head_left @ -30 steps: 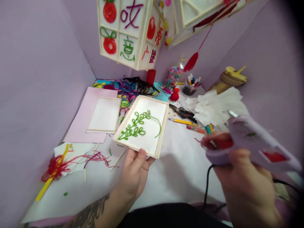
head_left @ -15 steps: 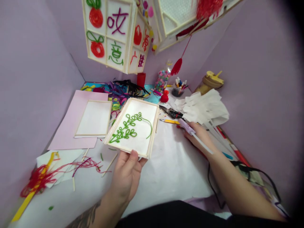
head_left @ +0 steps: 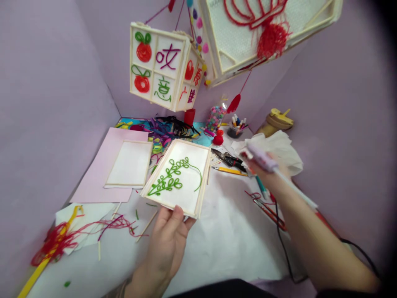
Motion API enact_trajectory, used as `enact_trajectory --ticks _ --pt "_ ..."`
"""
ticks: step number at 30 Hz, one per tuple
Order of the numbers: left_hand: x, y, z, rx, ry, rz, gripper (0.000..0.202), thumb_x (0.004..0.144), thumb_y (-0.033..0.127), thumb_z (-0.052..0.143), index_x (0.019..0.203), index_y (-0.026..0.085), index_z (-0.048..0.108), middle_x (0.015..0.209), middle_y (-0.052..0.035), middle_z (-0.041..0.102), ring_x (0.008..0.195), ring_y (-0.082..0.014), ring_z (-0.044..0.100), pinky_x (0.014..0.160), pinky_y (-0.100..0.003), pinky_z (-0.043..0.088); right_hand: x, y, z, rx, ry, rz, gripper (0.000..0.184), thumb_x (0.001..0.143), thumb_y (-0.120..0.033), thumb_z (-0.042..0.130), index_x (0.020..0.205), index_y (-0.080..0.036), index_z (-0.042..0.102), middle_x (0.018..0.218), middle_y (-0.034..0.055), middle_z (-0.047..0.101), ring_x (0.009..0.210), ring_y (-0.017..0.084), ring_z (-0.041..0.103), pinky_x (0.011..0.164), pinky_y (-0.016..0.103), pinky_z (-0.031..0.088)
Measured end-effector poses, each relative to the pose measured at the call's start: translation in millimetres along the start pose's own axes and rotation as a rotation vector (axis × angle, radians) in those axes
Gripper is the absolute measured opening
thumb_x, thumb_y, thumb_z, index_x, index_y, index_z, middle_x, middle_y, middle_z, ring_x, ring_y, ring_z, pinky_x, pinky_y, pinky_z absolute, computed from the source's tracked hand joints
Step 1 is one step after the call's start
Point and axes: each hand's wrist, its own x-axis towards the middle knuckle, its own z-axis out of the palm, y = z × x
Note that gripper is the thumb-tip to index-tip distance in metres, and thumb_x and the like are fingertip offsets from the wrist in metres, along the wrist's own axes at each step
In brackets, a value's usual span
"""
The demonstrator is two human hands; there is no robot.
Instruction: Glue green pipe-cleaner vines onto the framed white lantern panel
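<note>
Near the left front corner of the bench (head_left: 223, 242), a yellow strip (head_left: 32, 276) lies under a tangle of red thread (head_left: 49, 248). Farther back along the left edge, a pink sheet (head_left: 93, 182) carries a blank frame (head_left: 130, 165), and ribbons (head_left: 155, 128) heap by the back edge. Toward the middle, the left hand (head_left: 170, 234) pinches the near edge of a framed panel (head_left: 195, 165), thumb on top and fingers beneath, holding it tilted above the bench with its green sprig facing up. Just right of the panel lie black-handled cutters (head_left: 229, 160) and a yellow tool (head_left: 231, 171). Nearer the right edge, the blurred right hand (head_left: 268, 169) is closed around a lavender glue gun (head_left: 262, 157), a pale stick (head_left: 297, 190) jutting from its rear; finger detail cannot be told. White strips (head_left: 288, 155) lie behind it. The step looks like gluing work, the gun well apart from the panel; the next move probably calls for a steady panel and a nozzle kept off the sprig.
</note>
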Motion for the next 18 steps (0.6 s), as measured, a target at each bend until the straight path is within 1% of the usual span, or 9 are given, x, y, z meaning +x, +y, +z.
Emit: enact_trajectory --ticks 2,3,4,6,8,10,12,14,18 --pt "0 -1 -0.2 -0.006 -0.006 0.001 0.059 0.084 0.026 0.07 0.137 0.036 0.046 0.136 -0.0069 0.06 0.116 -0.0242 0.061 0.092 -0.041 0.054 16 -14 -8 0.064 0.191 -0.011 0.042 0.078 -0.049 0.065 0.105 -0.018 0.062 0.093 0.0071 0.068 0.081 0.024 0.062 0.07 0.036 0.047" --pt "0 -1 -0.4 -0.01 -0.011 0.0 0.059 0.084 0.026 0.07 0.137 0.036 0.046 0.136 -0.0067 0.06 0.117 -0.0242 0.06 0.092 -0.041 0.054 20 -20 -10 0.155 0.283 -0.032 0.042 0.082 -0.048 0.061 0.112 -0.019 0.059 0.102 0.0083 0.067 0.088 0.024 0.062 0.075 0.038 0.048" --pt "-1 -1 -0.7 -0.014 -0.016 -0.002 0.059 0.084 0.026 0.07 0.137 0.036 0.046 0.136 -0.0066 0.06 0.118 -0.0242 0.06 0.093 -0.041 0.054 20 -25 -12 0.279 0.354 -0.057 0.039 0.084 -0.047 0.059 0.114 -0.021 0.059 0.108 0.0081 0.066 0.092 0.024 0.062 0.079 0.04 0.049" --pt "-1 -2 -1.3 -0.022 -0.025 -0.006 0.058 0.084 0.026 0.07 0.137 0.036 0.047 0.137 -0.0064 0.059 0.12 -0.0245 0.059 0.095 -0.041 0.053 9 -33 -12 0.567 0.42 -0.092 0.027 0.084 -0.043 0.062 0.104 -0.025 0.062 0.104 0.0048 0.065 0.091 0.023 0.063 0.083 0.041 0.05" --pt "-1 -2 -1.8 -0.029 -0.034 -0.005 0.057 0.085 0.026 0.07 0.136 0.036 0.048 0.139 -0.006 0.058 0.122 -0.0249 0.057 0.096 -0.042 0.053 -14 -37 -8 0.777 0.35 -0.075 0.014 0.081 -0.036 0.068 0.088 -0.024 0.063 0.092 0.0011 0.062 0.081 0.02 0.062 0.081 0.04 0.051" --pt "-2 -2 -2.0 -0.031 -0.045 -0.007 0.054 0.085 0.027 0.07 0.134 0.035 0.05 0.141 -0.0058 0.056 0.126 -0.0256 0.055 0.097 -0.042 0.052 -41 -38 -3 0.89 0.218 -0.018 0.012 0.079 -0.03 0.069 0.083 -0.024 0.061 0.084 -0.001 0.059 0.072 0.016 0.058 0.076 0.036 0.05" --pt "-1 -2 -2.0 -0.027 -0.055 -0.008 0.051 0.085 0.027 0.07 0.132 0.034 0.052 0.141 -0.006 0.056 0.127 -0.0261 0.054 0.097 -0.042 0.052 -67 -39 4 0.925 0.095 0.019 0.011 0.081 -0.031 0.068 0.085 -0.024 0.061 0.081 -0.001 0.058 0.069 0.016 0.056 0.072 0.033 0.048" --pt "-1 -2 -1.6 -0.023 -0.056 -0.004 0.051 0.085 0.026 0.07 0.132 0.034 0.052 0.141 -0.0063 0.056 0.127 -0.0264 0.054 0.097 -0.042 0.052 -88 -40 11 0.927 -0.017 0.034 0.01 0.084 -0.034 0.065 0.088 -0.025 0.061 0.08 -0.0002 0.059 0.071 0.017 0.056 0.071 0.032 0.046" --pt "0 -2 -0.6 -0.018 -0.053 0.01 0.053 0.085 0.025 0.069 0.133 0.034 0.051 0.141 -0.0064 0.056 0.127 -0.0263 0.054 0.096 -0.041 0.053 -109 -43 26 0.976 -0.179 0.072 0.011 0.087 -0.036 0.062 0.093 -0.025 0.062 0.08 -0.0003 0.06 0.071 0.016 0.056 0.069 0.03 0.045"
